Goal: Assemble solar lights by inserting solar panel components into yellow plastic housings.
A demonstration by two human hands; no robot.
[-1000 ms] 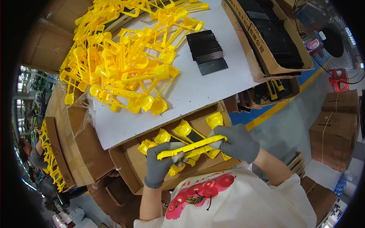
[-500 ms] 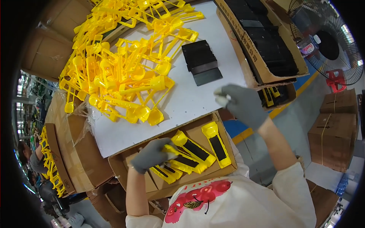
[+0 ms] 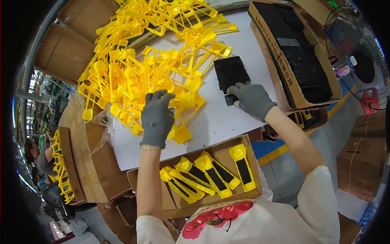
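My left hand, in a grey glove, reaches over the near edge of a tangled pile of yellow plastic frames. Its fingers are apart and nothing shows in them; the fingertips lie against the pile. My gloved right hand is at the near end of a stack of flat black strips, with thumb and fingers closed on the end of a black strip. Below both hands, a shallow cardboard box holds several yellow frames with black inserts.
A long carton packed with black strips stands at the right of the white tabletop. Beyond it are a fan, a bottle and stacked cartons. A large carton stands left; farther off, people sit beside more yellow frames.
My left hand has let go of a yellow frame in the box and moved up to the pile. My right hand has moved onto the black strips. The view has shifted slightly.
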